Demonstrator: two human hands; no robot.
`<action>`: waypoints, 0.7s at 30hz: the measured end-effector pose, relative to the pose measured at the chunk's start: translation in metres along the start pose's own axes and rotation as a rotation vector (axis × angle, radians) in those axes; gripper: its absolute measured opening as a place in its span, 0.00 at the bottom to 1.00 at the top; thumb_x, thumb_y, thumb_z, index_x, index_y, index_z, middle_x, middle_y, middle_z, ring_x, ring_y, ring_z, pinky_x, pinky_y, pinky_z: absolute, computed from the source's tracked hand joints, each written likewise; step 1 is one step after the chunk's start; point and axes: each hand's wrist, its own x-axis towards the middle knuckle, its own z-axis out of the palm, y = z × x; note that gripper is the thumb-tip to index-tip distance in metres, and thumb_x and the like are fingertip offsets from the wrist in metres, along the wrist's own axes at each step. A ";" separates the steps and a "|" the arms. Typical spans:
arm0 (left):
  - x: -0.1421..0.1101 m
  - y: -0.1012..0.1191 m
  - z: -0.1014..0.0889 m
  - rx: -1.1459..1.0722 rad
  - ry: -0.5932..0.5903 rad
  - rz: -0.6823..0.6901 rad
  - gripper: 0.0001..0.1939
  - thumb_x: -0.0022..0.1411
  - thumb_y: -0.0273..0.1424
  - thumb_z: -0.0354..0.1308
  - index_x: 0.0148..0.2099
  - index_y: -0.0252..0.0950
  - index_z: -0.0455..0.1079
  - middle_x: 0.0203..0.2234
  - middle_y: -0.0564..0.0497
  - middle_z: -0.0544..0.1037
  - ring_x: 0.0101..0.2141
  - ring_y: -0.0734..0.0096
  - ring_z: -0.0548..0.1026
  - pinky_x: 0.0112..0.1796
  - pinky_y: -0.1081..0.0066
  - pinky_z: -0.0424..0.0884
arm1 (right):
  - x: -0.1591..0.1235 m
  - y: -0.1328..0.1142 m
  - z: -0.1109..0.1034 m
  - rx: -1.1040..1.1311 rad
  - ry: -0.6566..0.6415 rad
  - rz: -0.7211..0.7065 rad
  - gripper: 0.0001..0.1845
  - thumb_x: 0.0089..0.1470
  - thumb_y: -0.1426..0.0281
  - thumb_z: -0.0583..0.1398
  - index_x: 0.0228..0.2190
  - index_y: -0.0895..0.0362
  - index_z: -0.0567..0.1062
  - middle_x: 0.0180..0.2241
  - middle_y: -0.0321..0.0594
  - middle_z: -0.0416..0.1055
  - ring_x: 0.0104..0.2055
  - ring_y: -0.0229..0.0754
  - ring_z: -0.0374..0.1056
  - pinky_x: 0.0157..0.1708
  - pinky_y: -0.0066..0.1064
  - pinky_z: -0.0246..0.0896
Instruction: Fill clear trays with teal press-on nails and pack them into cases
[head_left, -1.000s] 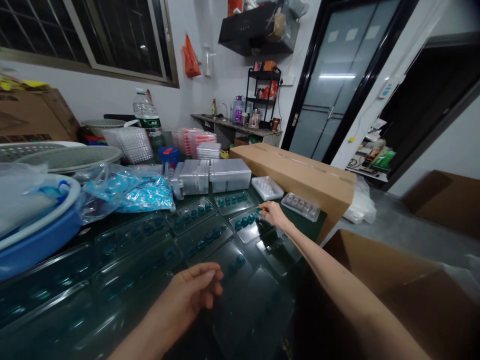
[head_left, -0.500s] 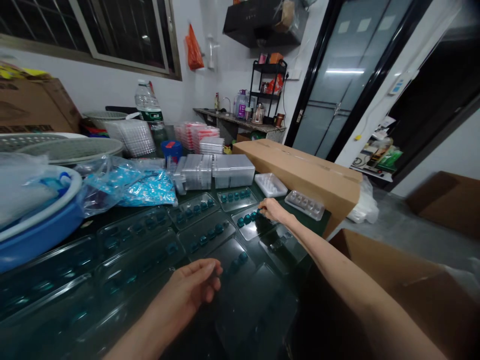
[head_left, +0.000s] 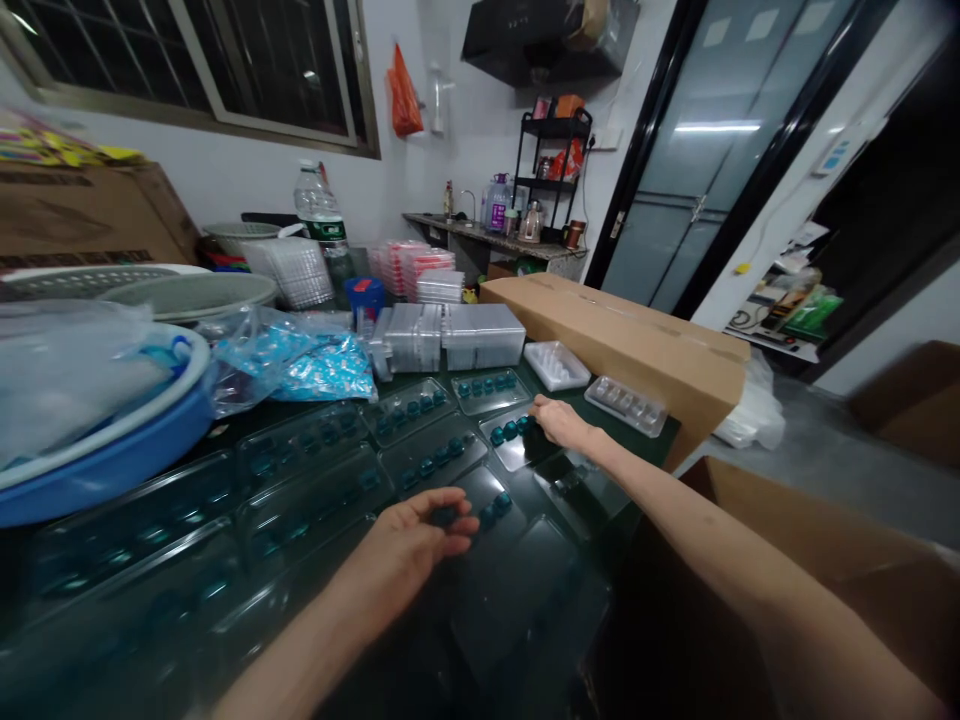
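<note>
Several clear plastic trays (head_left: 420, 412) with small teal pieces (head_left: 510, 430) in their pockets lie in rows on a dark green table (head_left: 660, 432). My right hand (head_left: 559, 420) reaches out to one far tray (head_left: 517, 445), fingers pinched at its right end by a teal piece. My left hand (head_left: 409, 545) rests nearer to me over another tray (head_left: 487, 500), fingers curled on a small teal piece.
A blue basin (head_left: 105, 460) and a bag of blue packets (head_left: 300, 365) sit at the left. Stacks of clear trays (head_left: 450, 335), a water bottle (head_left: 319, 215) and a long cardboard box (head_left: 622, 335) stand behind. An open carton (head_left: 825, 560) is at the right.
My left hand has moved forward onto the near tray and closed on a teal piece. The right hand stays at the far tray. The view has shifted slightly.
</note>
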 end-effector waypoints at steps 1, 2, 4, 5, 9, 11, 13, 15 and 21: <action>-0.001 0.000 0.001 0.000 0.000 0.018 0.17 0.43 0.15 0.54 0.37 0.31 0.70 0.36 0.44 0.73 0.37 0.64 0.72 0.36 0.69 0.68 | -0.002 -0.003 -0.005 -0.005 0.012 0.011 0.17 0.49 0.77 0.56 0.43 0.62 0.65 0.37 0.45 0.66 0.36 0.41 0.66 0.35 0.31 0.59; -0.002 0.000 0.001 -0.002 -0.007 0.037 0.17 0.43 0.16 0.54 0.37 0.31 0.70 0.36 0.44 0.73 0.36 0.64 0.72 0.36 0.68 0.68 | -0.005 -0.007 -0.010 -0.006 0.033 0.022 0.22 0.47 0.80 0.56 0.47 0.61 0.63 0.36 0.47 0.66 0.36 0.42 0.66 0.34 0.30 0.58; -0.006 -0.002 0.000 -0.001 -0.024 0.071 0.16 0.43 0.17 0.55 0.38 0.31 0.69 0.36 0.44 0.73 0.36 0.64 0.73 0.36 0.68 0.68 | -0.015 -0.020 -0.021 0.003 0.094 0.044 0.31 0.46 0.82 0.54 0.52 0.60 0.55 0.38 0.49 0.66 0.37 0.44 0.66 0.34 0.30 0.57; -0.008 -0.003 -0.001 0.005 -0.027 0.085 0.16 0.44 0.17 0.56 0.39 0.31 0.69 0.36 0.43 0.73 0.36 0.64 0.73 0.36 0.68 0.68 | -0.022 -0.029 -0.027 0.015 0.129 0.050 0.31 0.48 0.81 0.53 0.54 0.59 0.52 0.39 0.50 0.65 0.37 0.44 0.66 0.34 0.30 0.56; -0.016 -0.006 0.000 0.054 -0.016 0.126 0.15 0.48 0.22 0.57 0.42 0.31 0.67 0.36 0.42 0.73 0.35 0.63 0.73 0.35 0.66 0.68 | -0.059 -0.086 -0.042 0.158 0.236 -0.066 0.19 0.55 0.71 0.50 0.49 0.54 0.59 0.40 0.41 0.65 0.37 0.37 0.64 0.35 0.26 0.56; -0.020 -0.006 0.004 0.074 -0.050 0.139 0.15 0.50 0.24 0.56 0.43 0.31 0.67 0.35 0.42 0.73 0.33 0.63 0.73 0.34 0.66 0.68 | -0.079 -0.117 -0.046 0.426 0.306 -0.262 0.16 0.53 0.71 0.53 0.45 0.54 0.65 0.37 0.39 0.66 0.36 0.36 0.64 0.34 0.25 0.57; -0.023 -0.006 0.009 0.094 -0.119 0.147 0.14 0.52 0.27 0.55 0.43 0.30 0.67 0.32 0.41 0.74 0.32 0.62 0.73 0.33 0.65 0.68 | -0.094 -0.141 -0.048 0.593 0.331 -0.359 0.16 0.51 0.73 0.54 0.43 0.52 0.67 0.36 0.37 0.66 0.36 0.36 0.64 0.35 0.27 0.57; -0.027 -0.005 0.014 0.126 -0.190 0.146 0.15 0.53 0.30 0.55 0.43 0.29 0.68 0.29 0.41 0.75 0.31 0.62 0.73 0.32 0.65 0.67 | -0.104 -0.155 -0.049 0.663 0.322 -0.343 0.16 0.49 0.75 0.55 0.42 0.52 0.69 0.35 0.36 0.67 0.36 0.36 0.63 0.36 0.28 0.57; -0.038 -0.010 0.016 0.384 -0.157 0.159 0.18 0.54 0.36 0.53 0.44 0.29 0.68 0.23 0.45 0.74 0.24 0.68 0.72 0.26 0.71 0.67 | -0.119 -0.170 -0.037 1.139 0.262 -0.082 0.13 0.46 0.78 0.54 0.35 0.54 0.71 0.29 0.35 0.69 0.31 0.36 0.64 0.31 0.27 0.59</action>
